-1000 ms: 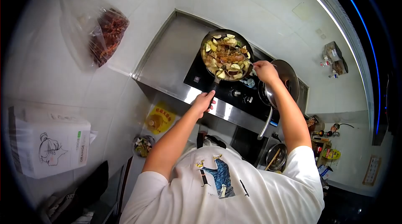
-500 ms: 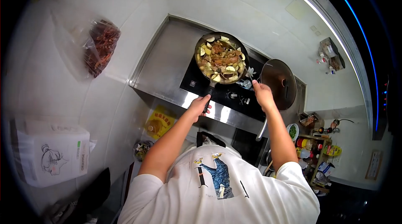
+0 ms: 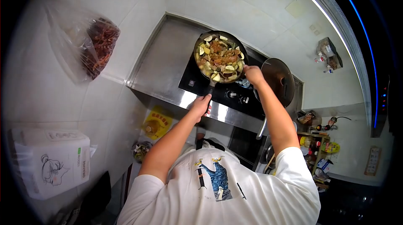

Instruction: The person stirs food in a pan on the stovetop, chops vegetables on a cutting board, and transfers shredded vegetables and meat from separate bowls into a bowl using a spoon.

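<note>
My left hand [image 3: 200,106] is wrapped round the black handle [image 3: 210,92] of a dark frying pan [image 3: 197,66] on the black stove [image 3: 184,73]. Sliced vegetables and brownish-red meat [image 3: 224,57] fill the pan. At the pan's right rim is my right hand [image 3: 253,74], its fingers closed on the end of a utensil whose far part is hard to see among the food. Just right of that hand, a second pan with a glass lid [image 3: 278,81] stands on the stove, its metal handle [image 3: 262,128] pointing toward me.
A clear bag of dark red dried food [image 3: 102,46] hangs on the left wall above a tissue pack [image 3: 54,162]. Steel counter [image 3: 161,52] lies left of the stove. Bottles [image 3: 308,143] crowd a rack at the right. A yellow package [image 3: 157,123] is below the counter.
My right hand moved away from the pan's rim and has come back to it, now a little lower and further left. My left hand still holds the handle. The whole view has shifted slightly.
</note>
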Tool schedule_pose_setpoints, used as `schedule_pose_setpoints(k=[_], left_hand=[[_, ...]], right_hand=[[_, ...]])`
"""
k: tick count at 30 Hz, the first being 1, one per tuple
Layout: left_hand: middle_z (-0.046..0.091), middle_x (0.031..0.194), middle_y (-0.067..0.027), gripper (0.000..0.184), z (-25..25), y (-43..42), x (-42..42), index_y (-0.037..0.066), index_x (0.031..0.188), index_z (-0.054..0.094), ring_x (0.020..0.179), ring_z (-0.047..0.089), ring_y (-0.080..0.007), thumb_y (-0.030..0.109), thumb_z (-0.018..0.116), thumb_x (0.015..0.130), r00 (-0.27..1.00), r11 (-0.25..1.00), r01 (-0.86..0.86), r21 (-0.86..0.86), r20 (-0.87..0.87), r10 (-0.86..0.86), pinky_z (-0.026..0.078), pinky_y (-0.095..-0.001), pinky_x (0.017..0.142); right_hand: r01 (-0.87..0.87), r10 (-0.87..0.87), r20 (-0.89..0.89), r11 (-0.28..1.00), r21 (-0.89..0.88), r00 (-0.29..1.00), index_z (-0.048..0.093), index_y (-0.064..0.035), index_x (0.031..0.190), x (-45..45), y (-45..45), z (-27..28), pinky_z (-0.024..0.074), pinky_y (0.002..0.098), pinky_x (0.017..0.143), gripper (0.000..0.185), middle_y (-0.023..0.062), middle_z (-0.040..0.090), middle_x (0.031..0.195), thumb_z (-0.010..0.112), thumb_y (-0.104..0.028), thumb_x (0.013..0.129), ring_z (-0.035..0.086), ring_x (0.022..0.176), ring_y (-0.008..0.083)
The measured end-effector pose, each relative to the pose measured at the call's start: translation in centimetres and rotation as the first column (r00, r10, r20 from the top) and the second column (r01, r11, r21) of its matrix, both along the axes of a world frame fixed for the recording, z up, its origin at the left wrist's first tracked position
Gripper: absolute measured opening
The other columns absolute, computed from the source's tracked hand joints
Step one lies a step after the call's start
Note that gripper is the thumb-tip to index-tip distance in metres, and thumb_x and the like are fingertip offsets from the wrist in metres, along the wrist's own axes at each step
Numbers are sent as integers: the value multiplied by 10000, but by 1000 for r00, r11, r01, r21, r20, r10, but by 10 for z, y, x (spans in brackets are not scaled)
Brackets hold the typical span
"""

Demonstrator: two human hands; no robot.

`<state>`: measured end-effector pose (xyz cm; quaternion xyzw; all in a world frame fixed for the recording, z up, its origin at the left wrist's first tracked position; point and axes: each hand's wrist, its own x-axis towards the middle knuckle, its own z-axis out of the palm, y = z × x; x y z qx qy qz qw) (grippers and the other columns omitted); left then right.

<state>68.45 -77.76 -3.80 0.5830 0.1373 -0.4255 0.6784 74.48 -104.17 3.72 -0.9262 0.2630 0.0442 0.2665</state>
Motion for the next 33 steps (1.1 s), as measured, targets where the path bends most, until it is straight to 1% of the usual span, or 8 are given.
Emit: schedule_pose_setpoints(k=[1,2,9,13,15,17,21,33], left_hand=[[549,706,-45,372,0,-1,1,43,934,544,478,503,-121,414,522,922,1000,1000,-2,-4,0,2,368,-239,389],[543,696,-43,370,0,-1,0,40,929,546,470,497,-120,409,522,923,1000,1000,-10,-12,3,10,354,-234,378],[527,671,-32,351,4,6,4,54,913,540,452,482,-108,405,523,925,1000,1000,3,-31,-21,-4,322,-220,351],[524,661,-27,343,6,6,6,64,909,535,439,474,-104,406,525,923,1000,999,15,-33,-20,-16,321,-218,350],[520,648,-27,340,5,7,4,64,911,536,428,469,-105,404,525,925,1000,999,14,-45,-27,-15,320,-222,349],[520,644,-27,338,4,7,4,64,906,535,425,469,-106,401,524,926,999,999,17,-42,-29,-18,320,-226,349],[523,637,-28,330,4,8,5,67,893,536,421,471,-108,394,524,928,1000,999,11,-41,-21,-12,320,-234,350],[531,634,-26,350,2,7,4,58,877,562,415,478,-111,405,535,919,1000,1000,-2,-14,-5,2,318,-238,348]], right_hand=[[-83,85,6,986,-147,996,659,13,995,-2,8,-2,453,397,879,427,249,626,1032,485,-367,914,584,1034,383],[-74,57,-129,989,-129,990,665,-21,1007,-7,9,1,459,406,886,428,219,634,1045,474,-392,912,586,1037,371],[-132,86,-240,974,-185,967,683,-73,993,-15,-1,78,468,420,847,393,185,653,1004,468,-395,925,608,993,345],[-112,42,-271,962,-248,962,688,-129,1033,0,7,45,466,387,889,362,148,653,1059,483,-400,907,599,1042,319],[-105,58,-211,970,-217,976,683,-29,986,-1,9,39,468,389,854,416,205,656,970,487,-390,916,616,974,354],[-124,62,-286,971,-204,956,685,-74,1019,4,-6,49,459,391,895,401,171,645,1071,496,-409,906,591,1057,327],[-36,20,-135,992,-120,991,671,-30,1012,3,-12,85,443,390,902,409,217,636,1048,490,-386,921,584,1048,358],[-296,200,-266,869,-397,943,686,-127,950,17,18,49,501,434,761,330,139,670,931,482,-380,896,627,895,342]])
